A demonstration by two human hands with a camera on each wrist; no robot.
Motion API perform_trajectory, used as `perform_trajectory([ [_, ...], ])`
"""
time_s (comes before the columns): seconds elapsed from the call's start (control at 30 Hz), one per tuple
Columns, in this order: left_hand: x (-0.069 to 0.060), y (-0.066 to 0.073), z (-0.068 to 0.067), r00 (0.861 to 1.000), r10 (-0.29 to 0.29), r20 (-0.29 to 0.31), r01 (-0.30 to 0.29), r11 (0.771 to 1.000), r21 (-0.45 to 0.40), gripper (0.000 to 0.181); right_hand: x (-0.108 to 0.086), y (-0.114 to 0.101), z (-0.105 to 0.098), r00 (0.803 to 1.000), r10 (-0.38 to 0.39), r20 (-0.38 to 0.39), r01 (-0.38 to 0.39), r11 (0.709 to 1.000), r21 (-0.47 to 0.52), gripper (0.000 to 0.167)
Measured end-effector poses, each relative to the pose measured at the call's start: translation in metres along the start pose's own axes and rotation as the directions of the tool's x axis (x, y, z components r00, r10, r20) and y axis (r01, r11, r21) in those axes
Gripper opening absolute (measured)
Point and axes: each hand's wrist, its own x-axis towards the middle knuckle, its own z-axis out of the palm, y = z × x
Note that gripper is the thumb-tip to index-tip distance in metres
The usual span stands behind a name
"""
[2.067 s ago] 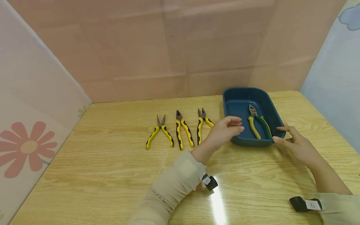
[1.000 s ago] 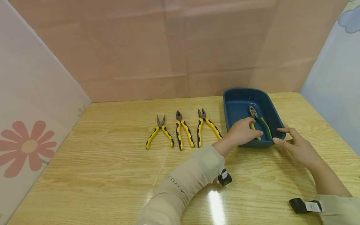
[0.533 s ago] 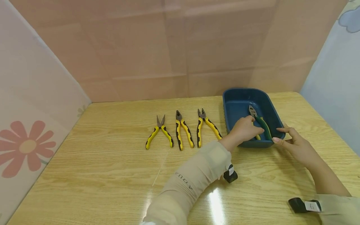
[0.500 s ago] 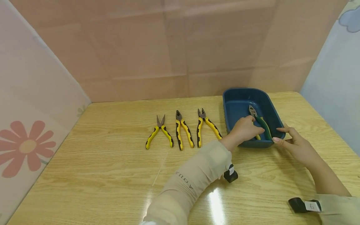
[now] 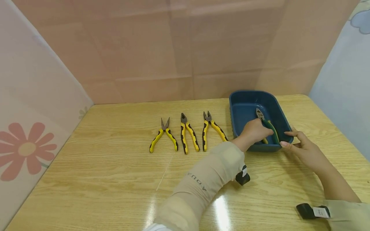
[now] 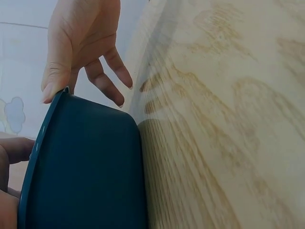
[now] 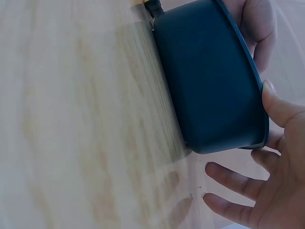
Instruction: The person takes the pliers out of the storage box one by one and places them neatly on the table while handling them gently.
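A dark blue plastic bin (image 5: pixel 242 110) stands at the right of the table, with green-and-yellow combination pliers (image 5: pixel 259 114) lying inside it. My left hand (image 5: pixel 255 131) reaches over the bin's near wall and grips the pliers' handles; its curled fingers are mostly hidden in the head view. At the near right corner my right hand (image 5: pixel 307 152) pinches the bin's rim, thumb on one side and index finger on the other. In the right wrist view the other fingers of the right hand (image 7: pixel 281 176) spread out below the rim.
Left of the bin, three yellow-and-black pliers lie in a row: long-nose pliers (image 5: pixel 164 134), a middle pair (image 5: pixel 189 133) and a pair (image 5: pixel 212 130) with parted jaws nearest the bin. A pink-brown back panel (image 5: pixel 144 57) closes off the wooden table's (image 5: pixel 110 179) far edge.
My left hand has moved right from the bin's near left corner down into the bin, closing round the pliers' handles. The right hand and the bin have stayed in place.
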Motion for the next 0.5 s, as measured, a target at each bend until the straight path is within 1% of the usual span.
perform_trajectory([
  [0.13, 0.002, 0.001, 0.003, 0.999, -0.031, -0.017, 0.031, 0.999, -0.008, 0.042, 0.0, -0.001, 0.001, 1.0, -0.001, 0.001, 0.001, 1.0, 0.007, 0.053],
  [0.27, 0.005, 0.004, 0.003, 0.998, -0.049, -0.037, 0.05, 0.999, 0.009, 0.032, -0.001, -0.001, 0.0, 1.0, 0.001, -0.001, -0.001, 1.0, -0.002, 0.053],
  [0.33, 0.006, 0.005, 0.003, 0.996, -0.071, -0.044, 0.072, 0.997, 0.01, 0.03, -0.001, -0.002, 0.0, 1.0, 0.003, -0.001, -0.003, 1.0, -0.006, 0.053],
  [0.5, 0.012, 0.006, 0.007, 0.989, -0.134, -0.055, 0.137, 0.989, 0.046, 0.027, -0.001, -0.002, 0.0, 1.0, 0.012, 0.003, -0.012, 1.0, -0.016, 0.054],
])
